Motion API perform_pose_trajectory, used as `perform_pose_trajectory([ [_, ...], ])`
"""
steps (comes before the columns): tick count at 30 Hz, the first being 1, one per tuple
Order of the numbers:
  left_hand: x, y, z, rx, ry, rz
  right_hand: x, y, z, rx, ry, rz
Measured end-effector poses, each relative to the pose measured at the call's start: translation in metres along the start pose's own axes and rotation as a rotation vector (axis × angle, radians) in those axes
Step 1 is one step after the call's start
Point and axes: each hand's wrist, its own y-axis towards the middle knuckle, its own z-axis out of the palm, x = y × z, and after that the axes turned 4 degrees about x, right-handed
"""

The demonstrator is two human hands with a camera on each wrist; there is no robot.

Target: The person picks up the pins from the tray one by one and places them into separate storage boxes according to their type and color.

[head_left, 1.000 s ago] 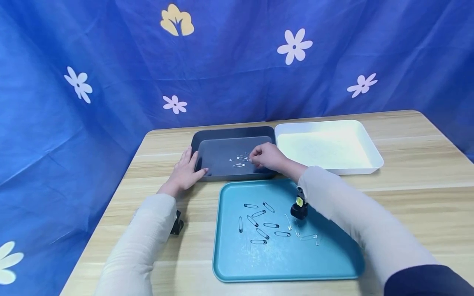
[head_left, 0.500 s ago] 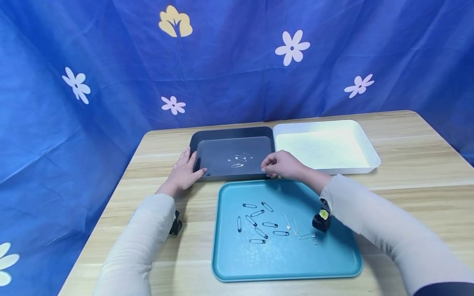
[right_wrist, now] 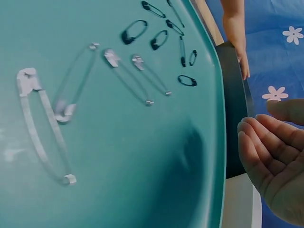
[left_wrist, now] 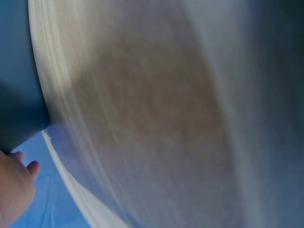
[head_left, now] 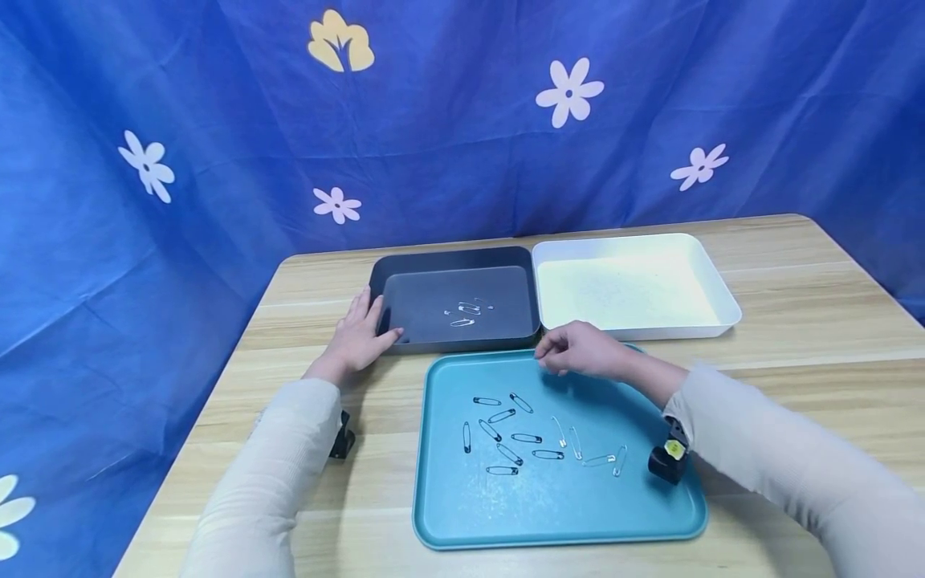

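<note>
I see the right hand [head_left: 578, 351] has drawn back from the silver pins [head_left: 465, 311] in the dark tray [head_left: 455, 258] toward frame center, now above the teal tray's [head_left: 448, 514] upper edge.

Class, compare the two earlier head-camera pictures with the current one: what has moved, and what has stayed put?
The right hand has drawn back from inside the dark grey tray to above the teal tray's far edge, fingers loosely curled and holding nothing. The left hand stays resting on the grey tray's left rim. The pins in both trays and the white tray lie unchanged.

left wrist view blurred, right hand [right_wrist: 278, 166] cropped
</note>
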Motion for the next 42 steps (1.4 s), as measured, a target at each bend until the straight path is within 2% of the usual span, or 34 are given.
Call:
perform_pose_trajectory([
  [5,-0.001,-0.001,0.0,0.003,-0.003,-0.004,-0.008,-0.008,0.003,0.04,-0.034,-0.017],
  [11,-0.001,-0.001,0.0,0.002,-0.014,-0.006,-0.015,-0.014,0.006,0.106,-0.069,-0.079],
  [17,-0.001,-0.001,-0.001,0.003,-0.017,-0.007,-0.021,-0.015,0.009,0.193,-0.071,-0.138],
  [22,-0.001,0.0,0.0,0.01,-0.012,-0.009,-0.023,-0.014,0.011,0.249,-0.11,-0.146],
  [28,-0.001,0.0,0.0,0.013,-0.01,-0.008,-0.025,-0.013,0.014,0.287,-0.151,-0.175],
  [36,-0.001,0.0,0.0,0.006,-0.007,-0.008,-0.023,-0.008,0.016,0.32,-0.31,-0.272],
  [42,0.0,0.001,0.001,0.008,-0.006,-0.008,-0.022,-0.007,0.018,0.325,-0.374,-0.312],
])
